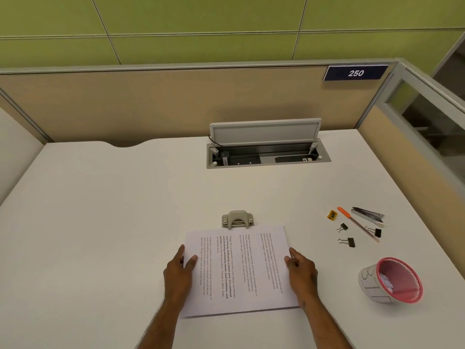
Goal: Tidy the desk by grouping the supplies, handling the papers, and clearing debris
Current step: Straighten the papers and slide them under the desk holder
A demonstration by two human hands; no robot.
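Observation:
A stack of printed papers [239, 270] lies on the white desk [100, 222] in front of me. My left hand [180, 270] grips its left edge, thumb on top. My right hand [300, 269] grips its right edge the same way. The far edge of the papers sits against a beige hole punch [237, 219]. To the right lie a yellow sharpener [332, 214], an orange-capped pen [357, 222], a metal stapler remover or clip [367, 214] and three black binder clips [348, 241].
A pink mesh cup [396, 280] lies tilted at the right, with white scraps inside. An open cable hatch [266, 152] sits at the desk's back. Beige partition walls [151, 104] enclose the back and right sides.

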